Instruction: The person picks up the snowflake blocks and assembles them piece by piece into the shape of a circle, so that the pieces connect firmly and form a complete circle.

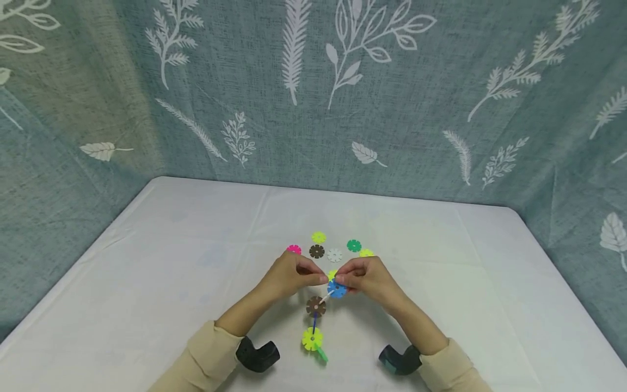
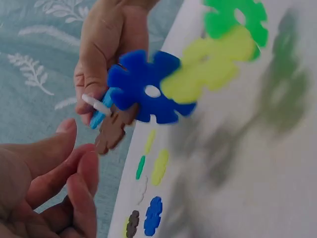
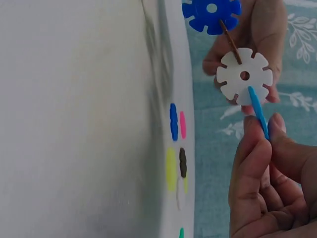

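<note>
A chain of slotted plastic snowflake discs hangs between the hands. In the right wrist view, my right hand [image 3: 267, 183] pinches the light blue disc [image 3: 258, 114], which is slotted into a white disc [image 3: 245, 75]. Below that in the head view come a brown disc [image 1: 315, 306], a dark blue one [image 1: 314, 322] edge-on, a yellow one [image 1: 312, 339] and a green one [image 1: 321, 353]. My left hand [image 2: 54, 178] is beside the chain, thumb and fingers loosely bent with a gap between them. Its fingertips are close to the brown disc's edge; contact is unclear.
Loose discs lie on the white table [image 1: 196, 261] beyond the hands: pink [image 1: 294, 249], yellow [image 1: 319, 237], dark brown [image 1: 317, 251], white [image 1: 334, 255], green [image 1: 354, 245] and more. A patterned curtain [image 1: 313, 136] surrounds the table. Black devices [image 1: 257, 355] sit at the wrists.
</note>
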{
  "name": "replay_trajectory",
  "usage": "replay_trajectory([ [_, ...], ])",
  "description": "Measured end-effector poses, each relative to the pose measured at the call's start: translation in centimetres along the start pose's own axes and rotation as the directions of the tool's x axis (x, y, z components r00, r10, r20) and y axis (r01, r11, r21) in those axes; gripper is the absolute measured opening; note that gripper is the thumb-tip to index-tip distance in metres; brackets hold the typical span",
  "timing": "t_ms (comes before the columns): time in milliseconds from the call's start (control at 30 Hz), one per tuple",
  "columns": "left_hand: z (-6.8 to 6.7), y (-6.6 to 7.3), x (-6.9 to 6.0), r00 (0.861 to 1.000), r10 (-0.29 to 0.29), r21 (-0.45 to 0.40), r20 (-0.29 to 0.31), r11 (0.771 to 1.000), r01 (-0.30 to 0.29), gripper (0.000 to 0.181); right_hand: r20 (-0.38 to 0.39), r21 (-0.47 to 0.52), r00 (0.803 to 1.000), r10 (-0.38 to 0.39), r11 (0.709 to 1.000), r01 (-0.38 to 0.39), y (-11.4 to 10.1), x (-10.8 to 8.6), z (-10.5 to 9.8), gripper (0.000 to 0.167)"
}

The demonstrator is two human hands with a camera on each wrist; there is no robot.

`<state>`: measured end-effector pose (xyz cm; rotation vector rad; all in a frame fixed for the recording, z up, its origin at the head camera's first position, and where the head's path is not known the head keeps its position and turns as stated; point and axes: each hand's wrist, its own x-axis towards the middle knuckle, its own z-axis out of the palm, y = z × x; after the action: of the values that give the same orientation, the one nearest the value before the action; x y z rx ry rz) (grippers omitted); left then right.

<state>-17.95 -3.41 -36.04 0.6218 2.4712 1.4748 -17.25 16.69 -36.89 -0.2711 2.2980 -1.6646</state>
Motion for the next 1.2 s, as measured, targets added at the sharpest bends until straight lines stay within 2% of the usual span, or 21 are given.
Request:
replay_trajectory([
  [133, -0.1, -0.5, 0.1, 0.994, -0.044, -0.114, 0.102, 0.992, 0.055, 0.02, 0.001, 0.037, 1.0, -0.013, 0.999, 0.013, -0.2, 0.3, 0.7, 0.02],
  [233, -0.2, -0.9, 0.1, 0.991, -0.059, -0.161, 0.123, 0.984, 0.079, 0.021, -0.004, 0.041, 1.0, -0.03, 0.999, 0.03, -0.3, 0.5, 1.1, 0.02],
  [333, -0.4, -1.2, -0.1, 0.988, -0.103, -0.189, 0.111, 0.974, 0.123, 0.022, -0.026, 0.002, 0.998, -0.054, 0.999, 0.054, -0.3, 0.6, 1.2, 0.02],
  [433, -0.7, -1.3, -0.3, 0.983, -0.155, -0.202, 0.094, 0.964, 0.172, 0.022, -0.089, -0.069, 0.994, -0.058, 0.996, 0.052, -0.2, 0.9, 1.2, 0.021],
  [567, -1.2, -1.5, -0.5, 0.973, -0.221, -0.201, 0.06, 0.953, 0.229, 0.02, -0.157, -0.152, 0.987, -0.021, 0.988, -0.003, 0.4, 1.2, 1.0, 0.022],
  [767, -1.7, -1.4, -0.6, 0.958, -0.288, -0.24, 0.016, 0.929, 0.283, 0.017, -0.178, -0.222, 0.983, 0.052, 0.971, -0.091, 1.4, 1.5, 1.0, 0.028],
  [900, -1.8, -1.4, -0.6, 0.956, -0.294, -0.249, 0.009, 0.925, 0.287, 0.017, -0.212, -0.327, 0.975, 0.071, 0.935, -0.139, 1.7, 1.7, 1.3, 0.031],
  [1033, -1.7, -1.7, -0.7, 0.96, -0.281, -0.261, 0.011, 0.926, 0.274, 0.017, -0.21, -0.437, 0.977, 0.035, 0.891, -0.126, 1.8, 1.6, 1.5, 0.032],
  [1200, -1.5, -1.9, -0.7, 0.959, -0.282, -0.257, 0.016, 0.926, 0.276, 0.017, -0.245, -0.485, 0.969, -0.013, 0.868, -0.111, 1.7, 1.5, 1.7, 0.028],
])
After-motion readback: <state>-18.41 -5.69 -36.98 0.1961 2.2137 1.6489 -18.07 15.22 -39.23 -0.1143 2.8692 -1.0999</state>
